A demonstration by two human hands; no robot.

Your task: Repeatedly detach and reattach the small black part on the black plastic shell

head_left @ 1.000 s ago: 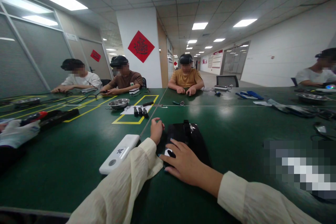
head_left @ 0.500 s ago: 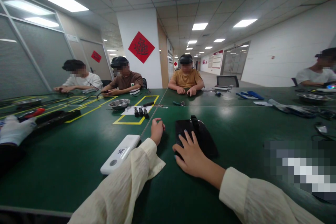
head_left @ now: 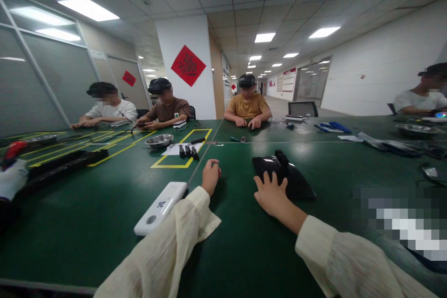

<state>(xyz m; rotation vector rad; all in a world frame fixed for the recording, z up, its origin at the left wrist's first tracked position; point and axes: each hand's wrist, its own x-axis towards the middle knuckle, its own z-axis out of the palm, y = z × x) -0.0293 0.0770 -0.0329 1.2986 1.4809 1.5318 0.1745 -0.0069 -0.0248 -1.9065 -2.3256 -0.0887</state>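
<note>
A glossy black flat object with a raised block on its far edge lies on the green table. My right hand rests at its near left part, fingers spread and touching it. My left hand lies on the table further left, fingers curled in; whether anything is inside cannot be seen. Beside my left forearm is a white device marked 26.
A metal bowl, small black parts on paper and a black tray sit to the left. Another person's gloved hand is at the left edge. Several people sit around. Blue items lie back right.
The black object and my right hand have moved right and slightly away. My left hand has barely moved. The gloved hand at the left has shifted further left.
</note>
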